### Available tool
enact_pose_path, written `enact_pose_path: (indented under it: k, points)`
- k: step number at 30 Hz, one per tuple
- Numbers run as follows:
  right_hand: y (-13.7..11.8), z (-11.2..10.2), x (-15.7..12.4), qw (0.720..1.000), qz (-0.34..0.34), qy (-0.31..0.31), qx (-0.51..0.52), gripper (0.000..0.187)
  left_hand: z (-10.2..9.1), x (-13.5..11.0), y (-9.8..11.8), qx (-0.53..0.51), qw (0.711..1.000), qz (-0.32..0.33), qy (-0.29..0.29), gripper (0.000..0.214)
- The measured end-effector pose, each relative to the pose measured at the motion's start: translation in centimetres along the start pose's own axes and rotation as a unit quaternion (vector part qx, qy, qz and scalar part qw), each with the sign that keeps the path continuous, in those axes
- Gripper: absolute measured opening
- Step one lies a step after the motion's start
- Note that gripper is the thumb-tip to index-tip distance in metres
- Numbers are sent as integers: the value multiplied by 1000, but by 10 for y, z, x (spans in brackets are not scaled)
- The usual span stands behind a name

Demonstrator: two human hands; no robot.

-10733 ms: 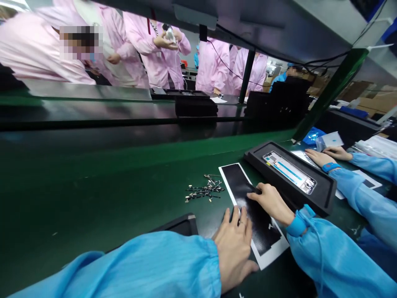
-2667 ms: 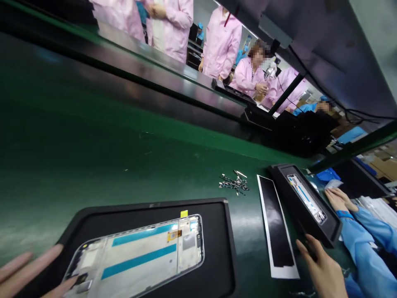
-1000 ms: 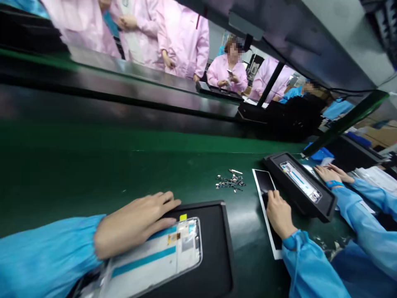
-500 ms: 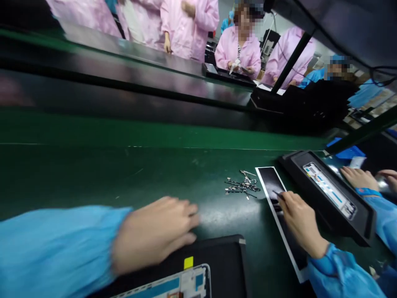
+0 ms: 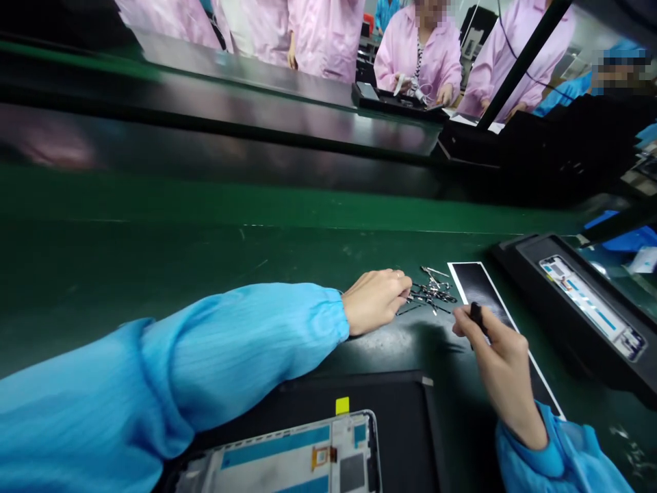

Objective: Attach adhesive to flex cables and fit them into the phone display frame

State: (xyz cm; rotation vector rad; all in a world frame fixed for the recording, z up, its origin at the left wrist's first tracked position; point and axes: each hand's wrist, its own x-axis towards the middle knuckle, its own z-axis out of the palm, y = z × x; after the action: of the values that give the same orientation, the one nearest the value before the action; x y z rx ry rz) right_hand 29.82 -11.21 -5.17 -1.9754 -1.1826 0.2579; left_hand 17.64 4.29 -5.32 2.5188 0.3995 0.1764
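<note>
My left hand [image 5: 376,300] reaches across the green belt, its fingers pinched at the left edge of a small pile of thin metal flex parts [image 5: 430,293]. My right hand [image 5: 497,352] hovers above the black strip sheet [image 5: 482,291], pinching a small black piece [image 5: 476,315] between thumb and fingers. Right under me lies a black tray [image 5: 400,411] with a phone frame [image 5: 308,462] in it, showing blue strips and a yellow tab.
A second black tray [image 5: 523,263] with another phone frame [image 5: 590,305] sits at the right. The green conveyor belt [image 5: 154,260] stretches to the left. Beyond the dark rail, several people in pink coats [image 5: 421,51] stand at the opposite bench.
My left hand left the near tray and moved forward to the pile of metal parts. My right hand lifted off the black sheet with a small black piece pinched.
</note>
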Motion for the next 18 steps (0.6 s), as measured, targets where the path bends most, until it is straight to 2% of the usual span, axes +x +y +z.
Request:
enact_pose_path:
  k: [6, 12, 18]
  points:
    - [-5, 17, -2, 987, 85, -57, 122, 27, -9, -13, 11, -180, 981, -72, 21, 13]
    - [-22, 22, -2, 977, 93, -117, 151, 24, -6, -23, 12, -315, 943, -101, 33, 10]
    - [-23, 19, -3, 968, 106, -113, 196, 26, -9, -26, 11, -403, 906, -119, 46, 5]
